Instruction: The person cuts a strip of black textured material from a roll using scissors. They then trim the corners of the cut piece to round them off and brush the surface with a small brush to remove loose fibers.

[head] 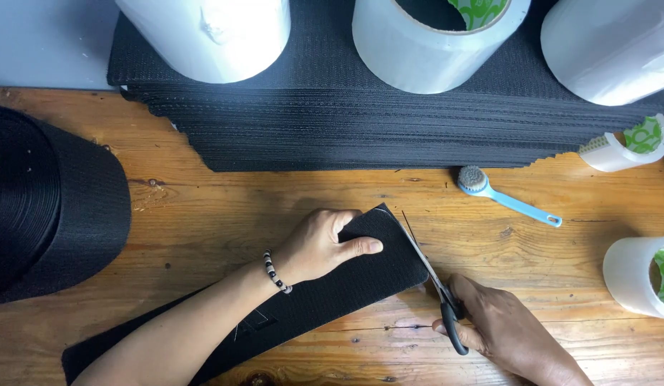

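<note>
Black textured strip, end rounded, left hand pinning, scissors w/ right hand

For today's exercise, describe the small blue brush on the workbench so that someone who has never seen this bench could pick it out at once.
Start at the wide stack of black mesh sheets along the back of the wooden table. Just in front of its right end lies the brush. It is the only light blue thing, slim-handled with a round bristled head, unlike the white tape rolls nearby.

- A stack of black mesh sheets lies far.
- Three big tape rolls stand on it.
- A blue brush lies right.
- A black webbing roll sits left.
- Two small tape rolls sit at the right edge.
</note>
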